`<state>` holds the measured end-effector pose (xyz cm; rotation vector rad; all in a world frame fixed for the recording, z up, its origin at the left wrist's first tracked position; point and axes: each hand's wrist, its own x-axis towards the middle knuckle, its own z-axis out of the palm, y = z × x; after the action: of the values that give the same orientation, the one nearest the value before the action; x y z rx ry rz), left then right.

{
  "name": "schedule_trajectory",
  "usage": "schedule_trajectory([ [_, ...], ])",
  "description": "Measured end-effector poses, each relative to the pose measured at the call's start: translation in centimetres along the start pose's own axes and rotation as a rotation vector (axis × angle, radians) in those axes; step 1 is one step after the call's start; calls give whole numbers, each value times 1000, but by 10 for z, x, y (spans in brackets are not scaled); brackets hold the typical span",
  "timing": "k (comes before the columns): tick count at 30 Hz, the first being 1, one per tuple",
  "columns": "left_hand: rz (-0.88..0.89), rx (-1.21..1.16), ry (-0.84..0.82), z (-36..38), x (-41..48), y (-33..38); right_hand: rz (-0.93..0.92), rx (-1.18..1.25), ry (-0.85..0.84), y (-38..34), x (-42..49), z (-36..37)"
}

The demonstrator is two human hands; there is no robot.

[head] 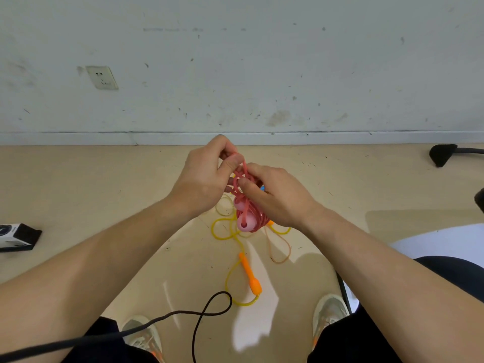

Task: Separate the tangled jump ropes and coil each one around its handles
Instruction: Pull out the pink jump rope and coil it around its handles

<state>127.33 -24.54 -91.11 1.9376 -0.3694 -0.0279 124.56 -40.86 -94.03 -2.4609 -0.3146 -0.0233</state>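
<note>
Over the floor, the left hand pinched a loop of the pink jump rope while the right hand clasped its coiled bundle. Light, limp and springy, it seemed best held by the handles.

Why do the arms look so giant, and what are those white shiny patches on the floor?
Head view: the wide-angle lens stretches the forearms near the bottom edge; head view: the white patches are light glaring off the shiny floor; head view: the left hand, right hand and pink jump rope look slightly soft.
</note>
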Motion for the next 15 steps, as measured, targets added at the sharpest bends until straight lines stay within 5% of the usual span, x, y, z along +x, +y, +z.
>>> schedule_trajectory([
  [5,-42,-24,-52,5,0,2,-8,64,66,2,0,1],
  [10,-89,-87,-43,3,4,-1,71,459,57,-6,-4,5],
  [15,-98,-99,30,2,8,-5,58,493,134,-7,-4,9],
])
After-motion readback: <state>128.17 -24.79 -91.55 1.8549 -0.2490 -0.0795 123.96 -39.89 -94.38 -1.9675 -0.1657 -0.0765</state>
